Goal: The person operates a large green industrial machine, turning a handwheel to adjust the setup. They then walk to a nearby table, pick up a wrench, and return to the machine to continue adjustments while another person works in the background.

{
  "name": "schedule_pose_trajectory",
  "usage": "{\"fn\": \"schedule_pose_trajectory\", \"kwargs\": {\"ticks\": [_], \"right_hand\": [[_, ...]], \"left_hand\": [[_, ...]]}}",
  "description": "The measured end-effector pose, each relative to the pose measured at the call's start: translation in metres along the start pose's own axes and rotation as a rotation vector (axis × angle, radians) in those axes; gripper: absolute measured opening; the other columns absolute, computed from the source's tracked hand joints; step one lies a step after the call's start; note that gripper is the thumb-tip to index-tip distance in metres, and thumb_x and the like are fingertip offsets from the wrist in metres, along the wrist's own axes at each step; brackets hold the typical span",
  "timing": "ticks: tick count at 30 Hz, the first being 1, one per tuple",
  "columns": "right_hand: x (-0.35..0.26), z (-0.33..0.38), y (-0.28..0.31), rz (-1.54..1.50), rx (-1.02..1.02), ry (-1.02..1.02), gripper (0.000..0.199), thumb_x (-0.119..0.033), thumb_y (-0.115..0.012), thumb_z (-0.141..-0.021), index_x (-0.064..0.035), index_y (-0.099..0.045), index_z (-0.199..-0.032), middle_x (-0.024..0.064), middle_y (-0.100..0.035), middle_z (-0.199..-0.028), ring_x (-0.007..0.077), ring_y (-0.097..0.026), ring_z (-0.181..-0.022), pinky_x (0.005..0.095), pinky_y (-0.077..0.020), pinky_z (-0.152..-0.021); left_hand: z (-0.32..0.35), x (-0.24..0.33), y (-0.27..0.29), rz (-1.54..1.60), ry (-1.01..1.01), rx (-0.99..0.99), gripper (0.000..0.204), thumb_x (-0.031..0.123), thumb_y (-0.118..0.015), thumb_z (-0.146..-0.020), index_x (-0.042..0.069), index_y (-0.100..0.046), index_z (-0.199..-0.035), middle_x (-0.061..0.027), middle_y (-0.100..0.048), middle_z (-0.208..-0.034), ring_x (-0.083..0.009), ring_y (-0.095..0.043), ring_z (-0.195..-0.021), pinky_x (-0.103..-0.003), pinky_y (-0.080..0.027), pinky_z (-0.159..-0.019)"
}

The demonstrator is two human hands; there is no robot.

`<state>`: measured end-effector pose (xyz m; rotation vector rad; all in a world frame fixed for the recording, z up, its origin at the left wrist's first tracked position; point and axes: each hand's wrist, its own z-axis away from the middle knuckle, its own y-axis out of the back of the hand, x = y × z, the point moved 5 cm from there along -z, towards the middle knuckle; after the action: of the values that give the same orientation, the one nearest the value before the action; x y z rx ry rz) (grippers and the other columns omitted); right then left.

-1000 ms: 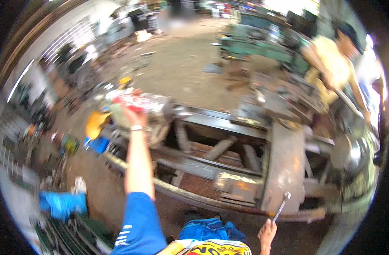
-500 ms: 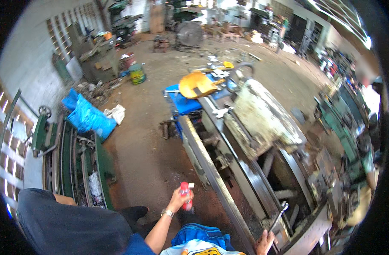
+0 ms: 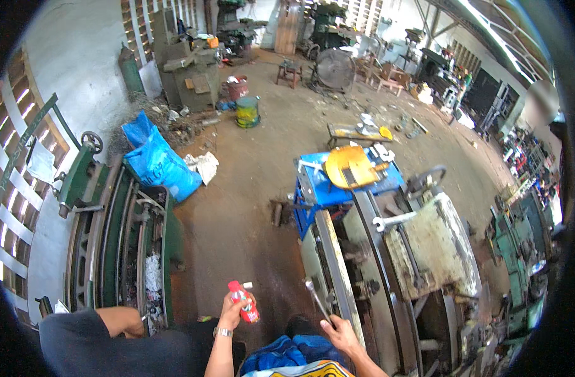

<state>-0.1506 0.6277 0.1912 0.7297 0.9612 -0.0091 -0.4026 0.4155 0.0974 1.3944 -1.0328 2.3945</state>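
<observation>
My left hand [image 3: 230, 312], with a metal watch at the wrist, is closed around a small red bottle [image 3: 247, 308] with a red cap, tilted above the floor. A small whitish piece [image 3: 248, 285] shows beside the cap; whether my fingers hold it, I cannot tell. In my right hand [image 3: 342, 335] is a shiny metal wrench [image 3: 314, 296], gripped near its lower end, its head pointing up and away. That hand is just left of the pale, worn rail [image 3: 336, 267] of a large machine bed. Another wrench [image 3: 393, 221] rests on the machine farther off.
A blue cart [image 3: 325, 195] with a yellow part [image 3: 349, 168] stands beyond the machine bed. At left are a green lathe [image 3: 105, 245] and a blue sack [image 3: 165, 166]. A person in a dark shirt [image 3: 130, 342] is close on my left.
The view has swung left, so the surroundings sit farther right. My right hand and its wrench have moved left from over the machine bed, nearer my left hand. The bottle remains in my left.
</observation>
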Motion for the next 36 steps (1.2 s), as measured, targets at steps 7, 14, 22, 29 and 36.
{"fn": "schedule_pose_trajectory", "kwargs": {"ticks": [7, 14, 22, 29, 36], "right_hand": [[-0.056, -0.130, -0.013, -0.124, -0.157, 0.003, 0.043, -0.040, -0.052, -0.096, 0.0018, -0.061, -0.090, 0.0208, -0.056, -0.063, 0.0333, -0.061, -0.061, 0.0420, -0.0455, -0.058], [-0.120, -0.333, -0.017, -0.052, -0.153, 0.121, 0.044, -0.040, -0.054, -0.095, 0.0025, -0.061, -0.091, 0.0221, -0.058, -0.066, 0.0368, -0.061, -0.062, 0.0426, -0.0455, -0.058], [-0.249, -0.565, 0.049, -0.243, -0.294, 0.127, 0.027, -0.029, -0.053, -0.099, -0.0040, -0.053, -0.089, 0.0025, -0.054, -0.059, 0.0121, -0.056, -0.054, 0.0307, -0.0448, -0.049], [-0.311, -0.761, 0.031, 0.122, -0.192, 0.409, 0.034, -0.034, -0.055, -0.096, -0.0012, -0.059, -0.100, 0.0213, -0.062, -0.074, 0.0378, -0.063, -0.072, 0.0443, -0.0475, -0.064], [-0.351, -0.907, -0.019, 0.099, -0.427, 0.083, 0.046, -0.043, -0.051, -0.096, 0.0006, -0.061, -0.106, 0.0253, -0.066, -0.089, 0.0422, -0.064, -0.090, 0.0455, -0.0491, -0.076]], "left_hand": [[-0.073, 0.056, 0.054, -0.151, 0.005, 0.275, 0.030, -0.001, -0.072, -0.078, -0.001, -0.057, -0.104, -0.0092, -0.067, -0.084, -0.0180, -0.066, -0.077, -0.033, -0.054, -0.072], [-0.231, 0.061, 0.168, -0.491, 0.177, 0.377, 0.037, 0.011, -0.078, -0.074, 0.000, -0.060, -0.104, -0.0093, -0.067, -0.084, -0.0183, -0.066, -0.075, -0.033, -0.054, -0.070], [-0.243, 0.085, 0.192, -0.548, 0.921, 0.401, 0.032, 0.027, -0.062, -0.091, 0.001, -0.063, -0.110, -0.0168, -0.064, -0.108, -0.0273, -0.059, -0.107, -0.041, -0.053, -0.084], [-0.449, 0.146, 0.226, -0.505, 0.965, 0.399, 0.036, 0.028, -0.071, -0.082, 0.002, -0.063, -0.104, -0.0131, -0.065, -0.101, -0.0238, -0.061, -0.097, -0.039, -0.053, -0.078], [-0.716, 0.243, 0.292, -0.658, 0.890, 0.308, 0.041, 0.030, -0.079, -0.072, 0.003, -0.063, -0.099, -0.0095, -0.066, -0.093, -0.0202, -0.063, -0.086, -0.036, -0.053, -0.073]]}}
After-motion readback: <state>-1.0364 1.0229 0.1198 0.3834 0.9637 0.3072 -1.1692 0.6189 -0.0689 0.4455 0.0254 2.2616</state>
